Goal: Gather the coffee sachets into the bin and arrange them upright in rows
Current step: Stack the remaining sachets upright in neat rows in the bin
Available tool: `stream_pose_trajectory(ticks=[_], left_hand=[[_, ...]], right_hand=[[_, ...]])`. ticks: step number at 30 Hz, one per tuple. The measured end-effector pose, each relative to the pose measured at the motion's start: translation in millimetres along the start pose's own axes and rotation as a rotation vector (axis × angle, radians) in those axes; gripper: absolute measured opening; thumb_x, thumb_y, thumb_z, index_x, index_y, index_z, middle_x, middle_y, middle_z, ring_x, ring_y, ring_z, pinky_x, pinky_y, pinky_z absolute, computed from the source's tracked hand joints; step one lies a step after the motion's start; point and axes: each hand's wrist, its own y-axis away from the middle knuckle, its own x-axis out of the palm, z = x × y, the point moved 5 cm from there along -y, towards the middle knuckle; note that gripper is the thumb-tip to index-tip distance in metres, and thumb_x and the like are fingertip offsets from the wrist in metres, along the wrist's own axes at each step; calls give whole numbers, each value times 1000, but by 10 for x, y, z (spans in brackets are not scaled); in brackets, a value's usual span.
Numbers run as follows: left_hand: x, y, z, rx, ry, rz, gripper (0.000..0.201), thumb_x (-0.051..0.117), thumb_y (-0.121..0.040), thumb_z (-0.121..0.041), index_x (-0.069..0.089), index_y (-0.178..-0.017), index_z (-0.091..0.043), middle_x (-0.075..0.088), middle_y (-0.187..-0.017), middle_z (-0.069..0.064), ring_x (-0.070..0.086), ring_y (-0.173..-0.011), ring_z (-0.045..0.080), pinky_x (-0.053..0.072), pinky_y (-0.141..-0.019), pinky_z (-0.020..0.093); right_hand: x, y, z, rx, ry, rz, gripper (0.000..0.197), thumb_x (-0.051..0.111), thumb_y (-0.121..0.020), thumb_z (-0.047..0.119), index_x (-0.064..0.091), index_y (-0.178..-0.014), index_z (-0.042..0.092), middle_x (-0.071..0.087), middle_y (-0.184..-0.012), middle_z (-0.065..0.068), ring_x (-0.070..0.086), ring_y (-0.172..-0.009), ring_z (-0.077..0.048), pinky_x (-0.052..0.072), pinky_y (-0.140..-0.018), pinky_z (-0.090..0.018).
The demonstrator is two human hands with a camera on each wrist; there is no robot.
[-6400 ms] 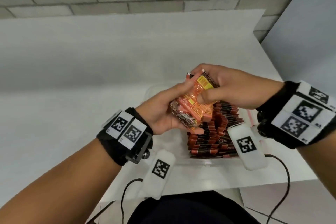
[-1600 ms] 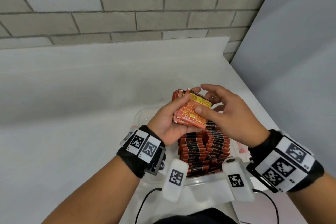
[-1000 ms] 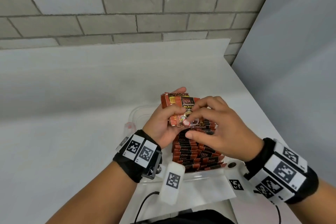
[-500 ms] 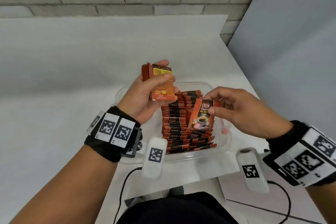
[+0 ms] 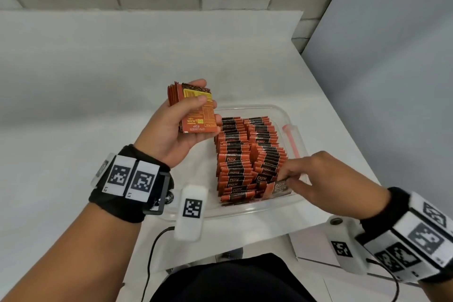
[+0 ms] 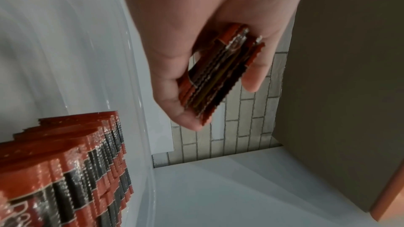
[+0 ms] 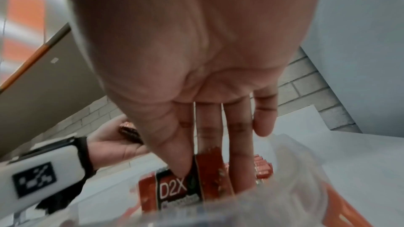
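Even soft light, blurry wrist views

Bare forearms end in black wrist straps (image 5: 117,203) carrying white blocks printed with black square markers (image 5: 427,240); white tagged camera pods (image 5: 191,211) trail thin black cables (image 5: 149,252).

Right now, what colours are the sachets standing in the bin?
The sachets in the bin are orange-red with black bands, clearest in the head view.

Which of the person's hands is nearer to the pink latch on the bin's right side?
Right. The right hand is low at the bin's near right corner, just below the pink latch, placing a sachet. The left hand is raised beyond the bin's left side, holding a stack of sachets.
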Motion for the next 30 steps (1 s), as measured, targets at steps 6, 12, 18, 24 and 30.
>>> stream_pose_trajectory(ticks=[6,12,18,24,30], left_hand=[[40,-14,25,-32,-28,22,39,62,-74,-21,62,-113,-21,66,-93,8,69,-77,21,58,-66,35],[68,-23,36,-46,-41,45,41,62,-74,-22,61,-115,-22,66,-93,7,69,-80,23,57,-67,35],[72,-13,68,-53,-5,63,40,62,-74,-21,61,-113,-21,66,-91,8,68,-78,23,58,-68,35],[69,-3,139,-104,78,78,38,57,-80,-14,59,-117,-17,65,-95,13,68,-82,26,57,-69,39],[184,54,169,-146,29,138,52,57,-77,-6,56,-129,-16,69,-106,12,68,-94,26,58,-77,40]], right_hand=[[150,-55,91,33,318,74,21,50,-94,29,69,-101,34,62,-103,16,56,-95,-4,30,-89,-28],[155,-191,122,44,431,153,18,51,-94,26,67,-98,31,67,-100,17,57,-94,-5,19,-79,-23],[185,-266,142,31,489,222,12,58,-90,26,68,-96,28,67,-95,16,58,-91,-6,27,-82,-24],[200,-293,123,30,457,224,8,63,-87,24,69,-89,28,68,-90,15,59,-87,-6,34,-88,-25],[65,-252,103,86,112,176,8,68,-85,30,72,-83,23,68,-77,11,59,-69,1,39,-64,-10]])
